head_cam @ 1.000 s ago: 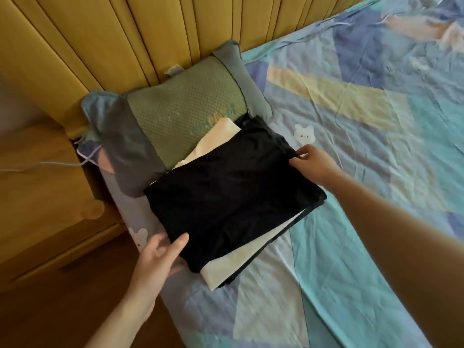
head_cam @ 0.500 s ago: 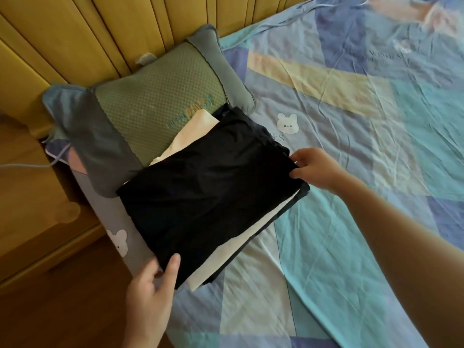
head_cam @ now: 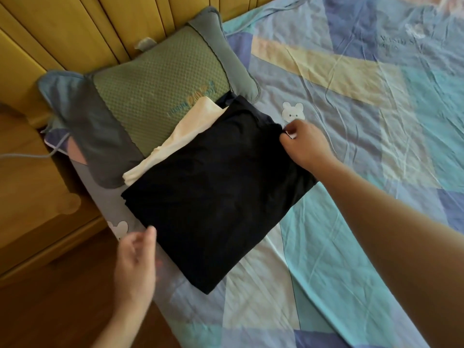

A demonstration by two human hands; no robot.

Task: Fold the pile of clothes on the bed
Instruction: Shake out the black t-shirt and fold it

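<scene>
Head camera view: a person's left hand (head_cam: 135, 267) is hovering at the bed's near edge, fingers loosely spread and blurred, just beside the lower corner of a folded black garment (head_cam: 216, 192). Farther in, the right hand (head_cam: 305, 144) is pinching the garment's far right corner. That garment is lying atop a cream garment (head_cam: 185, 136) on the patchwork bedsheet (head_cam: 351, 172), overlapping a green pillow (head_cam: 155, 86) against the yellow headboard (head_cam: 75, 28).
</scene>
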